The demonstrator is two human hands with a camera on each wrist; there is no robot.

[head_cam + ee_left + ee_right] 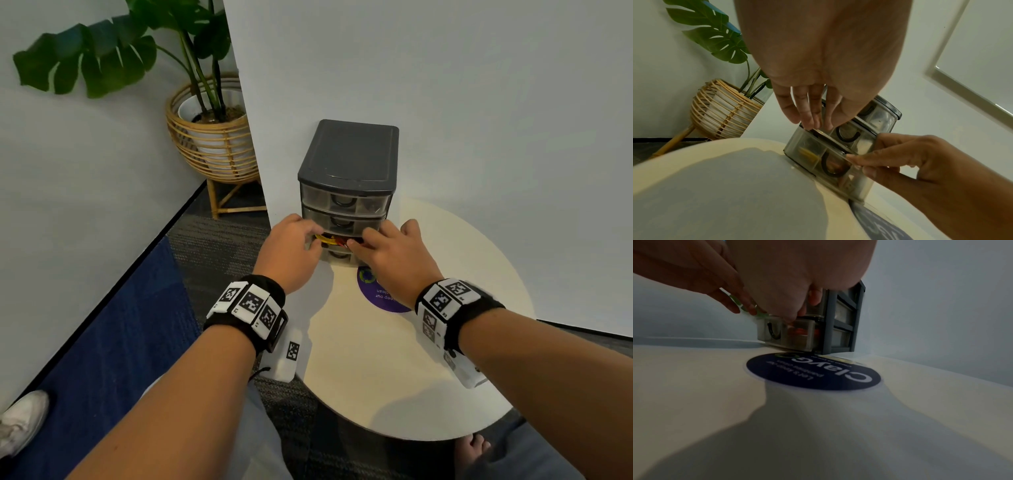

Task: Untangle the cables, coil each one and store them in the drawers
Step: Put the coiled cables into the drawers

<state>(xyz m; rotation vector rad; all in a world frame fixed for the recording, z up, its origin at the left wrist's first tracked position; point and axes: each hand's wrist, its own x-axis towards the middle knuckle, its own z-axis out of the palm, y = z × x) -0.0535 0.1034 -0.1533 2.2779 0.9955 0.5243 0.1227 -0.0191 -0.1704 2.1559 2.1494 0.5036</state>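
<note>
A small drawer unit (347, 154) with a grey top and three see-through drawers stands on the round cream table (394, 377) against the wall. Its bottom drawer (803, 146) is pulled partly out. A yellow cable (325, 239) lies in the drawer's left side and a red cable (340, 242) in its right side (801, 331). My left hand (291, 250) reaches over the left rim, its straight fingers (809, 120) touching down at the yellow cable. My right hand (390, 253) pinches the drawer's front rim between forefinger and thumb (869, 172). My hands hide most of both cables.
A purple round sticker (380, 294) lies on the table just in front of the drawers. A white wall panel (445, 85) stands right behind the unit. A potted plant in a rattan basket (215, 137) is on the floor to the left, and a white shoe (20, 421) shows at the lower left.
</note>
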